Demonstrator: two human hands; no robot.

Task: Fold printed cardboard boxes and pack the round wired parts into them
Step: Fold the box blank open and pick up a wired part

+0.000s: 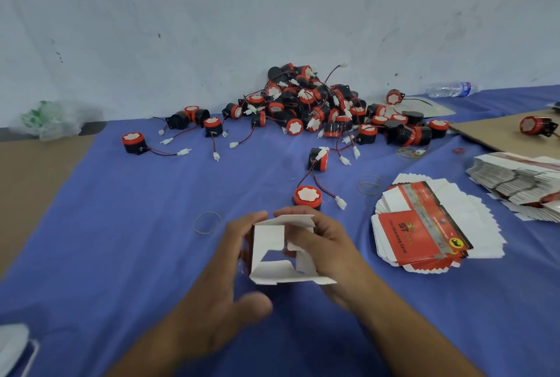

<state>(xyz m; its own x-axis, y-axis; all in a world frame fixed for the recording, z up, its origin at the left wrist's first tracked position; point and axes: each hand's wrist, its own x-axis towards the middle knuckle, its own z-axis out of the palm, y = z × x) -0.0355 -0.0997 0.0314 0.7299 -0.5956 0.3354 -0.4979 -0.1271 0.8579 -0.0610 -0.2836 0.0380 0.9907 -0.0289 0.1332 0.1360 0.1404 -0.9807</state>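
A half-folded cardboard box (274,255), white inside with its end flaps open toward me, sits between both hands above the blue cloth. My left hand (221,279) grips its left side, fingers curled over the far edge, thumb loose below. My right hand (327,243) holds the right side, fingers pressing a flap inward. One round red-and-black wired part (307,196) lies just beyond the box. A big heap of such parts (306,104) lies against the wall. Flat printed red-and-white box blanks (424,225) are fanned out to the right.
More bundled blanks (518,182) lie at the far right beside a brown cardboard sheet (497,131) carrying one part. Loose rubber bands (207,222) dot the cloth. A water bottle (451,89) lies by the wall, a plastic bag (51,120) at the left.
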